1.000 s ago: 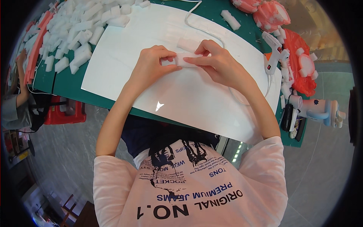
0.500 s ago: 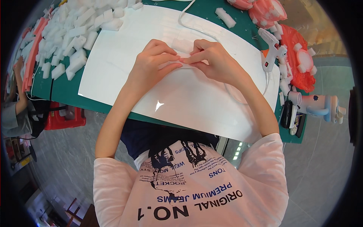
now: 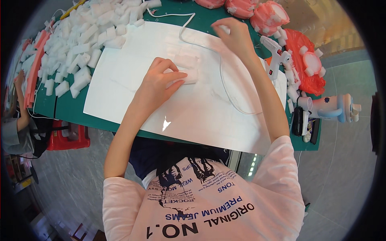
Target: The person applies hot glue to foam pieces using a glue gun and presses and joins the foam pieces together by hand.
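Here's the left hand (image 3: pixel 161 76), over the far half of the white sheet (image 3: pixel 217 124), fingers and thumb closed narrow on the left end of a foam block (image 3: pixel 192 76). Whether that block touches the sheet or sits just above it, I can't tell. Just beyond it, flat on the sheet, lies a paler foam piece (image 3: pixel 186 61).

And the right hand (image 3: pixel 237 36), well apart from the left, is out past the sheet's far edge, fingers curled at a small white foam chunk (image 3: pixel 228 29). Grip or mere touch? The fingers hide too much to say.

A white cord (image 3: pixel 222 76) snakes across the sheet between the two arms. To the sheet's right rests a white glue gun (image 3: pixel 276 60), and beyond that a red plastic bag (image 3: pixel 317 86). Pink foam lumps (image 3: pixel 270 18) crowd the table past the sheet's far right corner. Left of the sheet, a big heap of white foam bits (image 3: pixel 82 44) spreads over the green table (image 3: pixel 70 108).
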The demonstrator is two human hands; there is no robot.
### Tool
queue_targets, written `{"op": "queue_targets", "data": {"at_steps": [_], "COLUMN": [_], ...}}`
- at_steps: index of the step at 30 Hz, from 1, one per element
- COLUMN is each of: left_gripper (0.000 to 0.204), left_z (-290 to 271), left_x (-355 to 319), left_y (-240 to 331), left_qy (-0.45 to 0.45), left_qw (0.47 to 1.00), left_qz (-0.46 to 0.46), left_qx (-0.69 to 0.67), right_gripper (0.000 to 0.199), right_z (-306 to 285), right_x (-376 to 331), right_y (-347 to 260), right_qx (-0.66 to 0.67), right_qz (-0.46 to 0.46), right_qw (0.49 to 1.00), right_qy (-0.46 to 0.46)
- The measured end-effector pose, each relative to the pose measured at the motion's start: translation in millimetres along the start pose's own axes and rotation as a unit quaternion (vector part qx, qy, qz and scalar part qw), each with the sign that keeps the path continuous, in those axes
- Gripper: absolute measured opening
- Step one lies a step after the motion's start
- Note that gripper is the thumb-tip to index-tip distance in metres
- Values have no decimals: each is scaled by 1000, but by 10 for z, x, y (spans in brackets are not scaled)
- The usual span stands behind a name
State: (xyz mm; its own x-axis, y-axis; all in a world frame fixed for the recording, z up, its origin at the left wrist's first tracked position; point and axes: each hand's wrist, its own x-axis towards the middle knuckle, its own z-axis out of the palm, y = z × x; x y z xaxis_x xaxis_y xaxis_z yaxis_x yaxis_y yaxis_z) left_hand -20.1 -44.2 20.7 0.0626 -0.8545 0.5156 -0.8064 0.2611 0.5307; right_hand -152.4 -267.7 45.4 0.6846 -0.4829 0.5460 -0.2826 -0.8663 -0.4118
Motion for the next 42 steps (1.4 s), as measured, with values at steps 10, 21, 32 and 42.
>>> {"op": "queue_targets", "data": {"at_steps": [10, 21, 32, 42], "left_gripper": [20, 22, 38, 23], "left_z": [-35, -40, -1, -78], "left_x": [37, 59, -11, 58], "left_y": [-13, -66, -28, -151], "left_qy": [-19, -12, -14, -38], "left_qw": [999, 996, 998, 997], "left_qz": [-23, -64, -65, -41], "left_qx": [-21, -65, -7, -58], "right_gripper": [33, 30, 17, 11], "right_z": [139, -106, 84, 8], "right_x": [221, -679, -719, -526], "right_y": [266, -889, -808, -819], "right_qx": [-24, 213, 151, 175], "right_qz": [68, -96, -127, -43], "right_qw": [997, 968, 976, 964], "right_qy": [-10, -90, -97, -198]}}
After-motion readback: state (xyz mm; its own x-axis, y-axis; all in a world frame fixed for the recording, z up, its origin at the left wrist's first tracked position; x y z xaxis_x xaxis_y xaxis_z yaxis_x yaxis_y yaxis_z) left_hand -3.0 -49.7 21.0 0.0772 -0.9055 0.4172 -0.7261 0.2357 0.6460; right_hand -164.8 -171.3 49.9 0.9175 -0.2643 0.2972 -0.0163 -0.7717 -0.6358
